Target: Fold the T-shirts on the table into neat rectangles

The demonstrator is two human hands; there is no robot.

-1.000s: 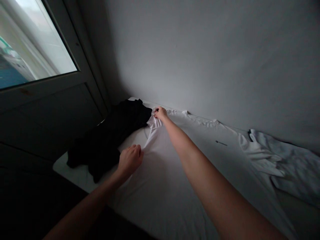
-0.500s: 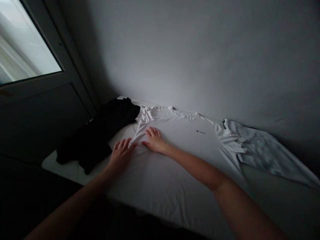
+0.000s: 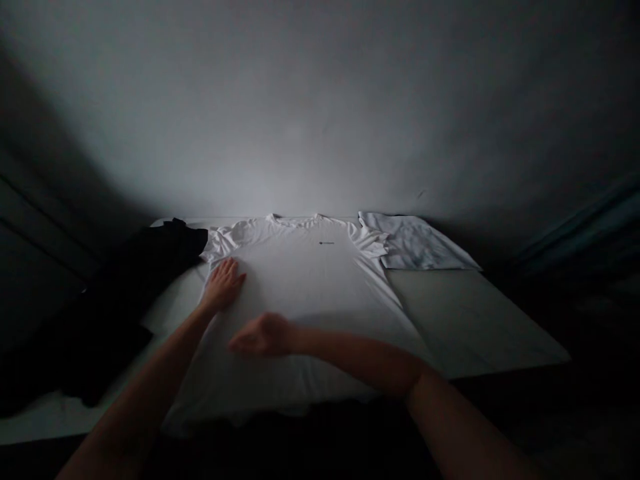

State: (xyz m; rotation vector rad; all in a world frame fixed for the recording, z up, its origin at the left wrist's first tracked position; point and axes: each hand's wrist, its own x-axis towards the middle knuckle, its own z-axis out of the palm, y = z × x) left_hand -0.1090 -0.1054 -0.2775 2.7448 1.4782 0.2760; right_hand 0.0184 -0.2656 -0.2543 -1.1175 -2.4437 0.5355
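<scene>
A white T-shirt (image 3: 300, 287) lies spread out, its collar toward the wall and a small dark print on the chest. My left hand (image 3: 224, 285) rests flat on the shirt's left side below the sleeve, fingers stretched out. Lower down, my right hand (image 3: 264, 335) is over the front of the shirt, slightly blurred, its fingers extended leftward. Neither hand grips the cloth. The shirt's hem hangs at the front edge of the table-like surface.
Dark clothing (image 3: 115, 300) is heaped at the left. A folded grey-white cloth (image 3: 425, 243) lies beside the right sleeve. The pale surface (image 3: 470, 320) under everything ends at a dark front edge, and a plain wall (image 3: 320, 120) rises behind.
My view has turned to the right, so the door and window are gone. My right hand has moved from the upper shirt down toward the hem; my left hand now lies on the shirt's side.
</scene>
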